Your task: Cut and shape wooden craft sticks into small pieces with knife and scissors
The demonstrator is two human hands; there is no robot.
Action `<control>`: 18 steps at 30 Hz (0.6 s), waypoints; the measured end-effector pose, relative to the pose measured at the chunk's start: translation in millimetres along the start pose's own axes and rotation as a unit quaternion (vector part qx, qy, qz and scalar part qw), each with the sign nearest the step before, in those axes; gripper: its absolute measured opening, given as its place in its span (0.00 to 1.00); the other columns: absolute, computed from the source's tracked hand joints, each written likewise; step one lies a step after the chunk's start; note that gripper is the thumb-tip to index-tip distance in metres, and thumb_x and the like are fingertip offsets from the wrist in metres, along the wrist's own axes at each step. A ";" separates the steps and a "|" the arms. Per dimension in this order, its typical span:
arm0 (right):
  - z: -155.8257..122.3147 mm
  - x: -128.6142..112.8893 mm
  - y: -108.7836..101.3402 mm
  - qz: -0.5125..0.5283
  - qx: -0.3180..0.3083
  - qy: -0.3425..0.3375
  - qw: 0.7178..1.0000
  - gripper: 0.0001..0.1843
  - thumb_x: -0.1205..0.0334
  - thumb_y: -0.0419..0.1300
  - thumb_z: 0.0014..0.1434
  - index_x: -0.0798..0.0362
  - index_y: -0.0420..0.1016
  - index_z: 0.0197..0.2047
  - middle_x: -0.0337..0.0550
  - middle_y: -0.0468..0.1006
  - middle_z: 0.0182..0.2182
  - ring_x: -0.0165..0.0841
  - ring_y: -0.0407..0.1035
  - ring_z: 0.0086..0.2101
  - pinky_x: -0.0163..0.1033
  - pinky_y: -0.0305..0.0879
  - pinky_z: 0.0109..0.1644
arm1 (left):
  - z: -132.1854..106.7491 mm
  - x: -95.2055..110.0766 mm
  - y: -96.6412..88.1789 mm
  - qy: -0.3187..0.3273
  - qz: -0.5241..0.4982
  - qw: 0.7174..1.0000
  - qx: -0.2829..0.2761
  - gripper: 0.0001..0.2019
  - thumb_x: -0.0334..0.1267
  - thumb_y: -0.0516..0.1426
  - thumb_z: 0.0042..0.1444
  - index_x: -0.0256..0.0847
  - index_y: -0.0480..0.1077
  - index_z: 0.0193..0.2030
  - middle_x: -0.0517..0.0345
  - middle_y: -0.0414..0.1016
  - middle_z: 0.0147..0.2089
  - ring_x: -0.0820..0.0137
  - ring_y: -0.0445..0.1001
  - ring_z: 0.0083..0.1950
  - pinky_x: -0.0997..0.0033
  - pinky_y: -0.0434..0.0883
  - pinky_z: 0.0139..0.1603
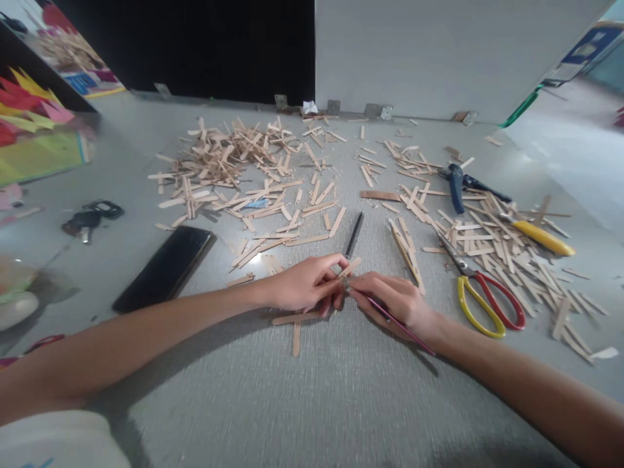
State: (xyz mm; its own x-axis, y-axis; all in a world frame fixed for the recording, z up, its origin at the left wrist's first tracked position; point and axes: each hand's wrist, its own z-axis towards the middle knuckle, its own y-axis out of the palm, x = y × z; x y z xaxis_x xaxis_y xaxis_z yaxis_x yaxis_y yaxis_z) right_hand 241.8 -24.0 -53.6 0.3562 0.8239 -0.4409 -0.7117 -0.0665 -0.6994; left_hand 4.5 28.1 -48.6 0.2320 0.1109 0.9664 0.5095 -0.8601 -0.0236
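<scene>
My left hand (309, 283) is closed near the middle of the table, pinching a wooden craft stick (350, 266) between its fingers. Beside it my right hand (392, 302) grips a thin purple rod (407, 330), which looks like a brush handle. The rod's front end meets the craft stick between the two hands; its tip is too small to make out. Under my left fingers lies a crosswise craft stick (296, 318), with another one (296, 339) pointing towards me. Just beyond the hands rests a dark pen-like stick (355, 234).
Loose craft sticks form a large heap (234, 153) at the back left and another pile (507, 253) on the right. Scissors (480, 286), blue-handled pliers (457, 185) and a yellow-handled tool (543, 237) lie right. A phone (166, 268) and keys (90, 220) lie left. A board (458, 58) stands behind.
</scene>
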 end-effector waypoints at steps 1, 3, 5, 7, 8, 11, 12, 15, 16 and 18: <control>-0.2 0.4 0.1 0.000 -0.001 0.000 1.000 0.07 0.71 0.56 0.79 0.57 0.75 0.54 0.49 0.86 0.38 0.33 0.82 0.34 0.37 0.79 0.36 | -0.1 0.0 0.0 0.000 0.000 1.000 0.000 0.07 0.46 0.54 0.78 0.47 0.63 0.51 0.63 0.78 0.34 0.73 0.77 0.25 0.81 0.68 0.18; -0.5 1.3 0.4 -0.002 -0.003 -0.001 1.000 0.07 0.71 0.56 0.79 0.56 0.75 0.54 0.49 0.86 0.38 0.34 0.83 0.36 0.37 0.80 0.37 | -0.4 0.1 -0.1 -0.001 0.001 1.000 0.004 0.08 0.47 0.55 0.78 0.47 0.63 0.51 0.63 0.78 0.34 0.73 0.78 0.25 0.81 0.67 0.18; -0.8 2.2 1.0 -0.001 -0.009 0.003 1.000 0.07 0.71 0.56 0.79 0.56 0.75 0.53 0.51 0.86 0.40 0.35 0.84 0.37 0.38 0.81 0.38 | -0.9 0.3 -0.1 0.001 0.003 1.000 0.006 0.09 0.48 0.55 0.78 0.46 0.63 0.51 0.62 0.79 0.35 0.73 0.78 0.26 0.81 0.67 0.18; -1.2 2.7 1.7 -0.002 -0.013 0.006 1.000 0.07 0.71 0.56 0.79 0.56 0.75 0.52 0.52 0.86 0.40 0.36 0.84 0.38 0.38 0.81 0.38 | -1.2 0.4 0.0 0.002 0.006 1.000 0.006 0.09 0.48 0.55 0.78 0.47 0.62 0.51 0.62 0.79 0.35 0.72 0.78 0.26 0.81 0.67 0.17; -1.4 2.7 2.0 -0.004 -0.012 0.005 1.000 0.06 0.71 0.57 0.79 0.56 0.75 0.51 0.51 0.86 0.39 0.36 0.84 0.38 0.38 0.81 0.38 | -1.3 0.5 0.2 0.001 0.005 1.000 0.006 0.09 0.48 0.55 0.78 0.47 0.62 0.51 0.62 0.79 0.35 0.72 0.78 0.26 0.81 0.67 0.17; -2.1 1.7 2.1 -0.019 0.003 -0.010 1.000 0.07 0.72 0.56 0.78 0.55 0.75 0.51 0.49 0.85 0.37 0.36 0.83 0.36 0.38 0.80 0.36 | -1.0 0.5 1.0 0.000 0.000 1.000 0.008 0.09 0.48 0.55 0.78 0.47 0.62 0.51 0.63 0.78 0.34 0.72 0.78 0.26 0.80 0.66 0.18; -2.3 1.2 2.0 -0.023 0.006 -0.012 1.000 0.07 0.71 0.56 0.78 0.55 0.75 0.51 0.48 0.85 0.37 0.35 0.83 0.35 0.38 0.80 0.36 | -0.7 0.4 1.3 0.001 -0.001 1.000 0.009 0.09 0.47 0.55 0.78 0.47 0.62 0.51 0.63 0.78 0.34 0.73 0.77 0.25 0.81 0.66 0.18; -2.2 0.4 1.8 -0.024 0.014 -0.012 1.000 0.06 0.71 0.56 0.78 0.55 0.74 0.52 0.49 0.85 0.37 0.35 0.83 0.35 0.37 0.79 0.35 | -0.1 0.1 1.9 0.004 -0.001 1.000 0.010 0.08 0.46 0.55 0.78 0.46 0.62 0.51 0.64 0.77 0.34 0.73 0.77 0.25 0.81 0.65 0.17; -2.1 0.4 1.9 -0.022 0.014 -0.011 1.000 0.06 0.71 0.56 0.79 0.56 0.74 0.52 0.49 0.85 0.37 0.34 0.83 0.35 0.37 0.79 0.35 | 0.0 -0.1 1.8 0.005 -0.001 1.000 0.010 0.08 0.46 0.55 0.78 0.46 0.62 0.51 0.63 0.78 0.34 0.73 0.77 0.25 0.81 0.66 0.18; -1.6 0.8 2.2 -0.019 0.012 -0.010 1.000 0.06 0.71 0.56 0.79 0.56 0.74 0.52 0.49 0.85 0.37 0.34 0.83 0.34 0.37 0.79 0.35 | 0.0 -0.3 1.2 0.005 -0.002 1.000 0.008 0.09 0.48 0.55 0.78 0.46 0.63 0.51 0.63 0.78 0.34 0.73 0.77 0.25 0.80 0.66 0.18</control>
State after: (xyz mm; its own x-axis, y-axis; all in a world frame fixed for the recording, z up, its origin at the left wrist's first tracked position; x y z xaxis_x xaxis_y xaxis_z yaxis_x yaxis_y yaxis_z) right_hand 241.5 -24.4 -56.4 0.3709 0.8364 -0.4035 -0.7124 -0.0225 -0.7014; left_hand 5.0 27.0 -48.9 0.2226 0.1089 0.9688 0.5239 -0.8514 -0.0246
